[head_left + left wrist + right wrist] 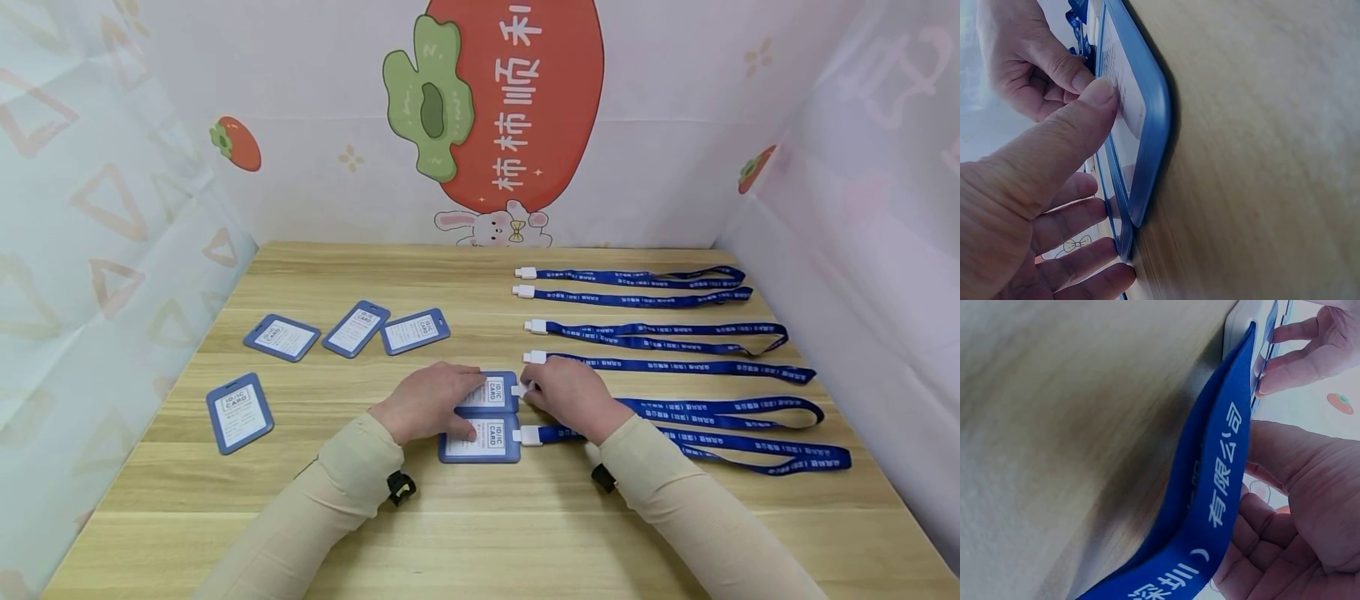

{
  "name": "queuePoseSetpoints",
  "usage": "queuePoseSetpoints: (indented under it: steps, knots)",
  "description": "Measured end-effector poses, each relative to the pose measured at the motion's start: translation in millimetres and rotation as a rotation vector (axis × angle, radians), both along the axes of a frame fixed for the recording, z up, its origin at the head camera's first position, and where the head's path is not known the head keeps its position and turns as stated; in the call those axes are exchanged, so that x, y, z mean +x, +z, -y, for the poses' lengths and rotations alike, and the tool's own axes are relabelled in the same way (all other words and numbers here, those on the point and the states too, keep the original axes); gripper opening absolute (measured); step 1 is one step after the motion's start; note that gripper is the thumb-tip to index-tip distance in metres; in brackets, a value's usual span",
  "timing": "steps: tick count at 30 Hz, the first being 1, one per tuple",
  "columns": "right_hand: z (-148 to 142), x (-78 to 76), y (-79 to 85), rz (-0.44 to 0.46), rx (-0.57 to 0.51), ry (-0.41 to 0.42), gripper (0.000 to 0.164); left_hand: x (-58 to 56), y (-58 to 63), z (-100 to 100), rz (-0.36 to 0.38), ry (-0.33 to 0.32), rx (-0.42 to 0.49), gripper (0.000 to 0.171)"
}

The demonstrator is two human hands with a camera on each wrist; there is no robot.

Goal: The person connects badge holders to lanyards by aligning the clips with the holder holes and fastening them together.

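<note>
Two blue ID card holders lie side by side at the table's middle. My left hand [433, 402] rests over them, its thumb on the nearer card holder [480, 451] and its fingers across the farther card holder [497, 392]. In the left wrist view those fingers [1079, 257] reach the farther holder's edge. My right hand [572, 398] pinches the white clip [519, 390] of a blue lanyard [750, 408] at the farther holder's slotted end, its fingers partly covering the clip. A second lanyard's white clip [531, 436] sits at the nearer holder's end, its blue strap [1213, 469] trailing right.
Several loose card holders lie on the left, among them a tilted holder [240, 412] and another holder [356, 329]. Several blue lanyards [637, 297] lie stretched out in rows on the right, white clips facing left. A printed cloth [330, 83] backs the wooden table [480, 533].
</note>
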State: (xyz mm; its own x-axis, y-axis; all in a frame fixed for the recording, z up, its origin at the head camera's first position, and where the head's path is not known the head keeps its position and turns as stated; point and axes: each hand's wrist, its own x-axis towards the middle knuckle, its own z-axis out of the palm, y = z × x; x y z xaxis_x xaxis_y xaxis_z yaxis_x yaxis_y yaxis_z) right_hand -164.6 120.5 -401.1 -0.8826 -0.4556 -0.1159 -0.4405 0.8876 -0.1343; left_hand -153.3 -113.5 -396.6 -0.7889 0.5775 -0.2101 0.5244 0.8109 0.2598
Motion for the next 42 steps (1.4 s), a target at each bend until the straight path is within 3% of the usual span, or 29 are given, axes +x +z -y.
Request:
queuePoseSetpoints:
  steps: [25, 42]
  knots:
    - [-4.0, 1.3, -0.6, 0.006, -0.016, 0.002, 0.023, 2.8, -1.2, -0.1, 0.01, 0.027, 0.013, 0.082]
    - [-3.2, 3.9, 0.0, 0.008, -0.016, -0.003, 0.022, 5.6, -2.6, 1.6, -0.002, -0.004, 0.025, 0.081]
